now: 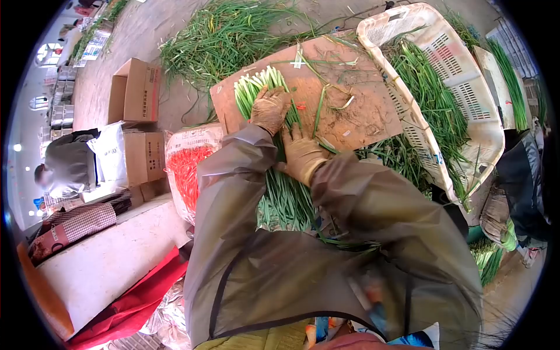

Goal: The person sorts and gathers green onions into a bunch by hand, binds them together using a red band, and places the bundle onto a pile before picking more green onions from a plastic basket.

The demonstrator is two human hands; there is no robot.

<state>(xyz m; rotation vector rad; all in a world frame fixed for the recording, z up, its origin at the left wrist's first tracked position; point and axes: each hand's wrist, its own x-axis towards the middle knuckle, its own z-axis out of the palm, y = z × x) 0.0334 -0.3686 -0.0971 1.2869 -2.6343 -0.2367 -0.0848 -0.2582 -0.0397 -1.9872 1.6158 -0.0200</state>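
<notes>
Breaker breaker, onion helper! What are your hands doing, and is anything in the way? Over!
Left hand over green onion bunch, near white ends. Right hand against its leaves. Loose stalks beside it on board.

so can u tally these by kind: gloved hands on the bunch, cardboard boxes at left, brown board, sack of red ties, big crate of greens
Gloved hands: 2, left hand and right hand
Boxes: 2, upper box and lower box
Board: 1
Sack: 1
Crate: 1
Total: 7
</notes>
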